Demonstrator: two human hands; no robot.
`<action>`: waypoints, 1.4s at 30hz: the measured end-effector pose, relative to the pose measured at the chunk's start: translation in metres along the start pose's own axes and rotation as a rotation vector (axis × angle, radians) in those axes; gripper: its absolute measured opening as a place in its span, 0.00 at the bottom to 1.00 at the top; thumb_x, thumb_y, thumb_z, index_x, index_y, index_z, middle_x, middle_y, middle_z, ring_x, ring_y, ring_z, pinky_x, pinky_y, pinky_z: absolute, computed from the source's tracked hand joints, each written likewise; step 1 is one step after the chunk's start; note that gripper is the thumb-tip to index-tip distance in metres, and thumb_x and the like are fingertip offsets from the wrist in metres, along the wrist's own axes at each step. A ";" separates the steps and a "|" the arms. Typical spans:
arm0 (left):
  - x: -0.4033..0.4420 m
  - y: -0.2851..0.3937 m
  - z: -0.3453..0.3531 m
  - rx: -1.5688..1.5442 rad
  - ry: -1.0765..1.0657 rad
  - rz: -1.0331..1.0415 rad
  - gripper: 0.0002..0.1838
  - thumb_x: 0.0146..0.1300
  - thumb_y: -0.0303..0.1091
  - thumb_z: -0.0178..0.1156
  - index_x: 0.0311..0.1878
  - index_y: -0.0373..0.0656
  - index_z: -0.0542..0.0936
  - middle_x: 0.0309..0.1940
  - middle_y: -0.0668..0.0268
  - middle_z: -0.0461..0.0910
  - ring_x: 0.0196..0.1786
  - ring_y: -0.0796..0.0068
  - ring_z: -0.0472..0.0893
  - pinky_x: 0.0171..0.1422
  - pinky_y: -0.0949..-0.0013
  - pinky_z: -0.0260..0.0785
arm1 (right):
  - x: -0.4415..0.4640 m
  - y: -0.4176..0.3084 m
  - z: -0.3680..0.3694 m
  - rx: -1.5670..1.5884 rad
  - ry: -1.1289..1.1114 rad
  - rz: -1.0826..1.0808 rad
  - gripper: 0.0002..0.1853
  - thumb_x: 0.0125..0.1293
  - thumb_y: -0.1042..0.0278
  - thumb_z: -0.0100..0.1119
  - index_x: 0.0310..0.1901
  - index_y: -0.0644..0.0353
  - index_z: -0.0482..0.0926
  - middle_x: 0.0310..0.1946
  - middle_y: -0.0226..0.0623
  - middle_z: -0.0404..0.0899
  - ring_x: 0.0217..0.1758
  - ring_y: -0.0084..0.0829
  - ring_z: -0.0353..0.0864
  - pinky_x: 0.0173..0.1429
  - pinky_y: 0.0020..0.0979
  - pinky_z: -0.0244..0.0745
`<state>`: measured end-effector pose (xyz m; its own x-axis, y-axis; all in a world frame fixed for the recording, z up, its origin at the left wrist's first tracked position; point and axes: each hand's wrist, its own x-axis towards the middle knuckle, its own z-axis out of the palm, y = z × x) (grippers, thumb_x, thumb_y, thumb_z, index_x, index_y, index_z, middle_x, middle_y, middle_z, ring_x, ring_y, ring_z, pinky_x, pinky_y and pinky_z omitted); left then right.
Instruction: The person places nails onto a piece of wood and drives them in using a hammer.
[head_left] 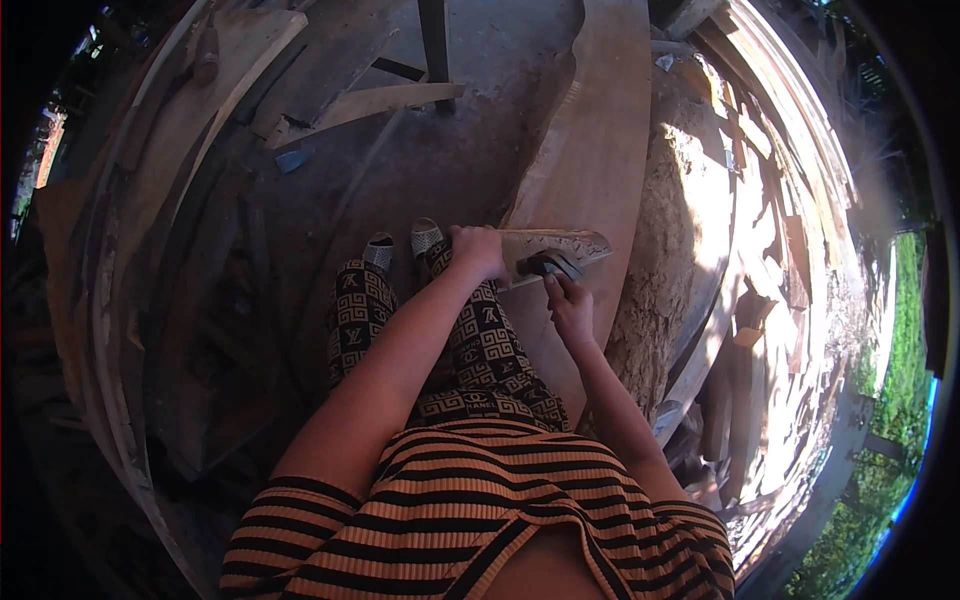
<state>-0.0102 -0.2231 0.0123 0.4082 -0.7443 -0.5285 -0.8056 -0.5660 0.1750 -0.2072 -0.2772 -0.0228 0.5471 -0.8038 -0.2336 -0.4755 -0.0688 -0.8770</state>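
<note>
My left hand is closed around the near end of a pale, flat piece of wood with a rough, marked face. In my right hand is a hammer, gripped by its handle. Its dark head lies over the lower edge of the wood, and I cannot tell whether the two touch. Beneath both hands runs a long, wide plank with a wavy left edge. Most of the hammer handle is hidden by my fingers.
A bark-covered log lies right of the plank, with sunlit scrap wood beyond it. Curved boards are stacked on the left. A dark post stands ahead, beside a curved offcut. A small blue scrap lies on the floor.
</note>
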 end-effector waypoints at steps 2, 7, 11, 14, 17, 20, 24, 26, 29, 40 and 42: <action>0.000 0.001 -0.002 -0.002 -0.002 0.013 0.46 0.29 0.57 0.77 0.53 0.40 0.77 0.48 0.61 0.82 0.53 0.65 0.81 0.60 0.51 0.63 | 0.001 0.010 0.000 -0.189 0.045 -0.065 0.21 0.65 0.50 0.56 0.34 0.66 0.80 0.19 0.51 0.74 0.26 0.51 0.77 0.32 0.43 0.69; -0.001 0.001 -0.002 -0.026 -0.004 -0.005 0.45 0.30 0.54 0.76 0.53 0.37 0.75 0.46 0.57 0.83 0.52 0.62 0.81 0.61 0.55 0.64 | 0.021 0.022 -0.007 -0.151 0.010 0.053 0.23 0.66 0.50 0.55 0.30 0.67 0.77 0.19 0.53 0.74 0.26 0.52 0.77 0.33 0.45 0.69; 0.000 0.001 0.000 -0.004 -0.006 -0.019 0.46 0.31 0.55 0.76 0.55 0.39 0.74 0.46 0.58 0.83 0.52 0.62 0.81 0.60 0.53 0.64 | 0.021 0.003 -0.012 -0.097 -0.030 0.188 0.23 0.67 0.50 0.54 0.29 0.68 0.76 0.21 0.56 0.74 0.28 0.55 0.77 0.34 0.48 0.68; -0.001 0.001 -0.001 0.005 -0.024 0.038 0.52 0.32 0.59 0.76 0.61 0.41 0.71 0.49 0.60 0.82 0.55 0.63 0.80 0.62 0.50 0.61 | 0.027 0.037 -0.002 -0.126 0.043 0.011 0.22 0.69 0.51 0.55 0.26 0.63 0.74 0.12 0.32 0.69 0.12 0.22 0.68 0.17 0.28 0.63; 0.000 0.002 0.000 0.024 -0.033 0.040 0.54 0.32 0.60 0.76 0.64 0.43 0.69 0.50 0.60 0.81 0.56 0.62 0.79 0.61 0.49 0.61 | 0.022 0.028 0.001 -0.124 0.045 0.062 0.24 0.67 0.50 0.53 0.28 0.67 0.76 0.22 0.58 0.74 0.31 0.59 0.76 0.34 0.49 0.67; -0.001 0.002 0.002 0.006 0.032 0.042 0.48 0.31 0.57 0.76 0.58 0.45 0.72 0.46 0.58 0.82 0.53 0.58 0.80 0.59 0.51 0.64 | 0.019 0.021 -0.001 -0.157 0.035 0.045 0.24 0.67 0.50 0.53 0.28 0.67 0.76 0.22 0.58 0.73 0.30 0.59 0.76 0.33 0.49 0.67; 0.004 0.002 0.001 0.022 -0.031 0.043 0.55 0.32 0.62 0.75 0.64 0.41 0.68 0.51 0.59 0.81 0.57 0.59 0.78 0.62 0.48 0.62 | 0.019 0.024 -0.001 -0.177 0.034 0.035 0.23 0.68 0.50 0.53 0.28 0.68 0.76 0.21 0.58 0.73 0.30 0.59 0.75 0.33 0.49 0.67; 0.004 0.002 0.003 0.023 -0.026 0.045 0.55 0.32 0.62 0.75 0.64 0.40 0.69 0.51 0.59 0.81 0.57 0.58 0.78 0.63 0.48 0.62 | 0.019 0.023 0.000 -0.166 0.037 0.020 0.23 0.68 0.51 0.53 0.28 0.67 0.76 0.21 0.57 0.73 0.29 0.58 0.75 0.32 0.48 0.66; 0.005 0.003 0.005 0.009 0.007 0.051 0.52 0.33 0.60 0.75 0.61 0.40 0.71 0.50 0.58 0.81 0.57 0.57 0.78 0.62 0.49 0.62 | 0.017 0.023 0.000 -0.126 0.041 0.016 0.23 0.67 0.51 0.54 0.27 0.67 0.75 0.20 0.56 0.73 0.28 0.56 0.76 0.32 0.47 0.66; 0.005 0.001 0.006 -0.021 0.022 0.062 0.49 0.33 0.58 0.75 0.58 0.38 0.72 0.49 0.55 0.81 0.57 0.57 0.78 0.62 0.50 0.62 | 0.001 -0.011 -0.008 -0.339 0.078 -0.081 0.21 0.64 0.48 0.58 0.40 0.62 0.81 0.25 0.53 0.78 0.33 0.53 0.80 0.36 0.45 0.71; 0.007 0.000 0.005 -0.026 0.018 0.060 0.49 0.33 0.58 0.75 0.58 0.37 0.72 0.49 0.55 0.81 0.56 0.57 0.78 0.62 0.50 0.62 | 0.005 -0.007 -0.011 -0.415 0.080 -0.104 0.21 0.63 0.48 0.58 0.41 0.62 0.81 0.25 0.53 0.78 0.34 0.53 0.80 0.37 0.45 0.71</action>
<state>-0.0093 -0.2262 0.0044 0.3675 -0.7835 -0.5011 -0.8177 -0.5289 0.2272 -0.2085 -0.2878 -0.0127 0.5591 -0.8224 -0.1050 -0.6663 -0.3704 -0.6472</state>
